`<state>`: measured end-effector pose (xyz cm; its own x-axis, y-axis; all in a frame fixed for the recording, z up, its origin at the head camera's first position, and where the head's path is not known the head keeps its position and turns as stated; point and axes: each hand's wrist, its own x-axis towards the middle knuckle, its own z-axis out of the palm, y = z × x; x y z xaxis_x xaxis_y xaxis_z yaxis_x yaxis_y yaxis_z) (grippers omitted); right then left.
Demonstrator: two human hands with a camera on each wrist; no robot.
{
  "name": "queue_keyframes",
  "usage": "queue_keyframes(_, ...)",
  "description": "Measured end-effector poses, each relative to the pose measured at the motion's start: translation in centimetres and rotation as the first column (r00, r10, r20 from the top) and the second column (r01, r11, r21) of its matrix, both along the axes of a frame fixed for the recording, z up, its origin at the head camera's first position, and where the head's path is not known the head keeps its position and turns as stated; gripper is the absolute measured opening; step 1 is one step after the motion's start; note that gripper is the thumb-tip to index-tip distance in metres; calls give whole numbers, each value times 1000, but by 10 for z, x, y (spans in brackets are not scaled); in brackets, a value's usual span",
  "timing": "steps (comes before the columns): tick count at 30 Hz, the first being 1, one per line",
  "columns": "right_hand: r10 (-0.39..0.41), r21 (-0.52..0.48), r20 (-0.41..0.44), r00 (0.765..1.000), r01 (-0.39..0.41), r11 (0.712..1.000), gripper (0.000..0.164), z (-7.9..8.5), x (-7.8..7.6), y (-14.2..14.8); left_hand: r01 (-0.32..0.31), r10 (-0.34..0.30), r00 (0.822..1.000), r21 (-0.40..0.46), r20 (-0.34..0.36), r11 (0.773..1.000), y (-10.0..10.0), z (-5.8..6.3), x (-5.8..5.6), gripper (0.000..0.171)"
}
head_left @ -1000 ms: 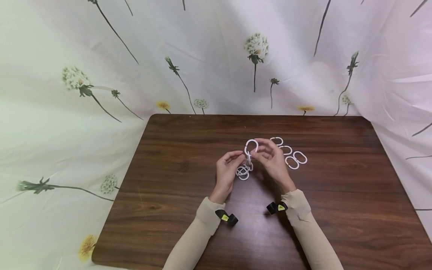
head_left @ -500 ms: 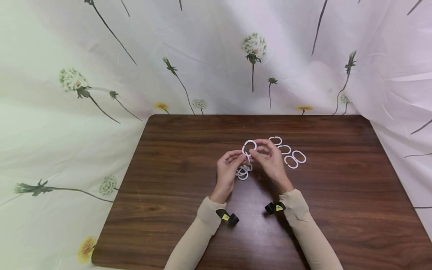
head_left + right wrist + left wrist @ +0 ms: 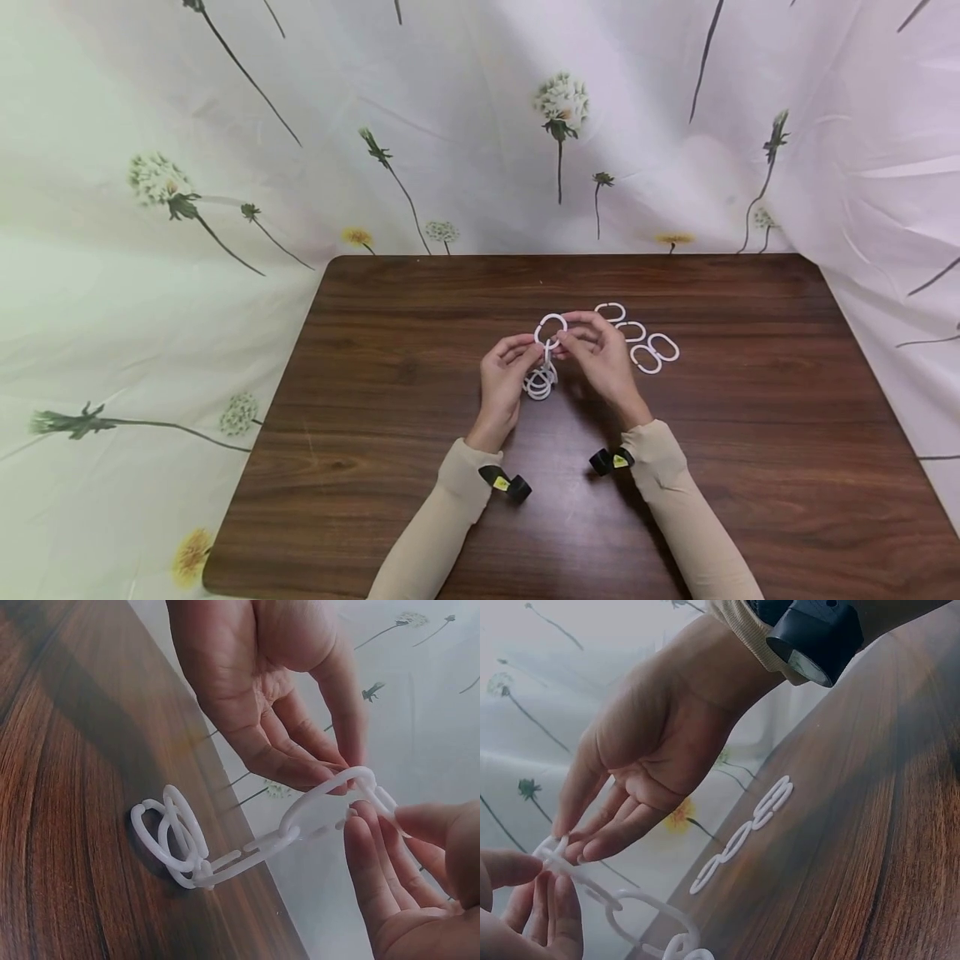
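Over the middle of the table, my left hand and right hand both pinch a white C-shaped plastic link between thumb and fingers. From it hangs a chain of similar white links, its lower end bunched on the tabletop. In the left wrist view, the right hand comes in from above, and the left hand shows only partly at the lower left. Fingertips hide part of the top joint, so whether the held link is fully hooked there cannot be told.
Several loose white links lie beyond the right hand, at its right. The dark wooden table meets a flower-printed cloth at its back and sides. Each wrist carries a black camera.
The held link has shifted slightly left and down between the hands, and turned a little. Both hands keep their pinch. The loose links stay where they lay.
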<state>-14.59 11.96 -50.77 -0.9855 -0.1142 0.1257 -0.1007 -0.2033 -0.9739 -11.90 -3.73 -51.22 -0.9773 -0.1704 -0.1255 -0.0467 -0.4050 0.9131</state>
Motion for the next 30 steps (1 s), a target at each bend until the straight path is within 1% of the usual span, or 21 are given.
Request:
queue_keyframes(4,14,15,-1,1000,-13,1000,34,2,-1,1,6,-6,1000,8,11,1000,-1,0,-1,22)
queue_keyframes(13,63,91,-16,998,-61,994,34,12,-2,8,9,-10,1000,40,27,999,-1,0,-3,17)
queue_keyframes(18,54,107,-3,999,-54,993,33,15,-1,14,11,-12,1000,52,22,999,0,1,-4,15)
queue_keyframes(23,28,153,12,1000,-29,988,33,10,0,24,12,-13,999,51,34,999,-2,0,-4,13)
queue_keyframes(27,16,206,15,1000,-19,978,32,2,3,38,9,-11,999,58,49,998,-5,-3,-4,14)
queue_keyframes(30,10,259,9,1000,-11,966,31,-6,5,53,4,-7,999,56,50,998,-8,-5,-4,14)
